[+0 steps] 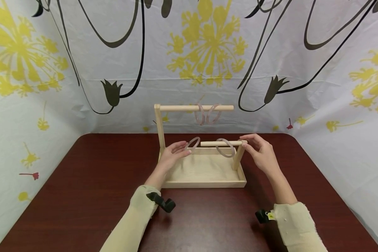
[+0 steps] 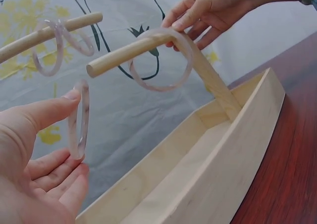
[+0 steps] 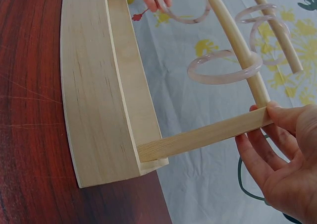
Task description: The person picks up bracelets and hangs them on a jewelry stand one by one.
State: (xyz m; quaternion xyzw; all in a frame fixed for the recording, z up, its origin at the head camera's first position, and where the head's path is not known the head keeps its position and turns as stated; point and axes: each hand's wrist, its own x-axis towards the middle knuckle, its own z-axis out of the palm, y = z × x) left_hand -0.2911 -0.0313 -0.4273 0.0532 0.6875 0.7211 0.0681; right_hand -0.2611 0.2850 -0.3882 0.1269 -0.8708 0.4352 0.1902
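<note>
In the head view my left hand (image 1: 171, 158) pinches a translucent pale pink bangle (image 2: 86, 105) between thumb and fingertips. The ring stands nearly edge-on in the left wrist view, just off the free end of the lower wooden rod (image 1: 208, 144). Another bangle (image 3: 218, 79) hangs around that rod, nearer its post. My right hand (image 1: 263, 154) grips the corner where this rod meets the short post (image 3: 203, 135), thumb on one side and fingers on the other. Above and behind, two more bangles (image 1: 203, 116) hang on the upper rod (image 1: 179, 108).
Both rods belong to a light wooden stand with a shallow tray base (image 1: 204, 184). A tall post (image 1: 160, 127) carries the upper rod at the left. Everything stands on a dark reddish table (image 1: 208, 217), before a patterned cloth (image 1: 182, 63).
</note>
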